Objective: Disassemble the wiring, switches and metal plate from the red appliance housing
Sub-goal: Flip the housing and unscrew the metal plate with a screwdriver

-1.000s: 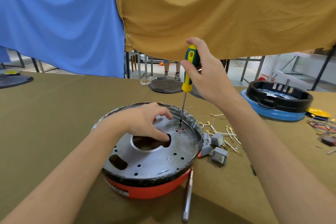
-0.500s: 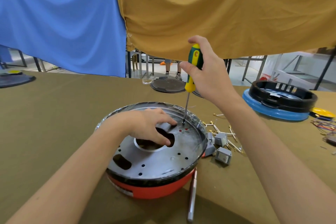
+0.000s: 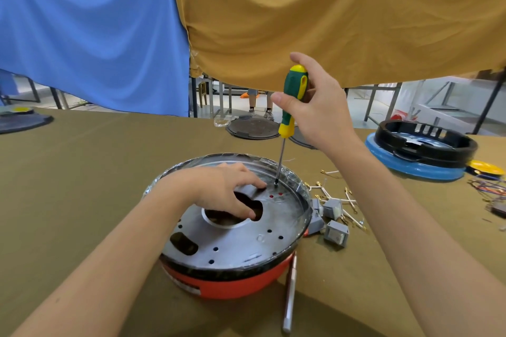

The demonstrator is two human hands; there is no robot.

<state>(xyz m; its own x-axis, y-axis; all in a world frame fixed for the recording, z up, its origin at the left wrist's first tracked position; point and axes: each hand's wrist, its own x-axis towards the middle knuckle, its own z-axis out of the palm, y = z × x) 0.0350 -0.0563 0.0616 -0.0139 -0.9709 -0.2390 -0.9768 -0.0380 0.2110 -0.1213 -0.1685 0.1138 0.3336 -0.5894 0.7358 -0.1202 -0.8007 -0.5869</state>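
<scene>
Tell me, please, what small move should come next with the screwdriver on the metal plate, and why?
Probably turn the screwdriver to back out the screw. The right hand grips its handle upright, its tip sits on the metal plate near the far rim, and the left hand rests on the plate, steadying the red housing.

Bare tabletop (image 3: 82,186) lies open to the left of the red housing (image 3: 219,282). On its right the way is cluttered: grey switches (image 3: 336,232) and loose wires (image 3: 336,200) lie just beside the rim, and a metal tool (image 3: 289,293) lies along the near right side. Farther right stands a blue-and-black housing (image 3: 419,153) (well apart). Over the metal plate (image 3: 246,238), the left hand (image 3: 224,189) and the upright screwdriver (image 3: 290,107) block the far part.
</scene>
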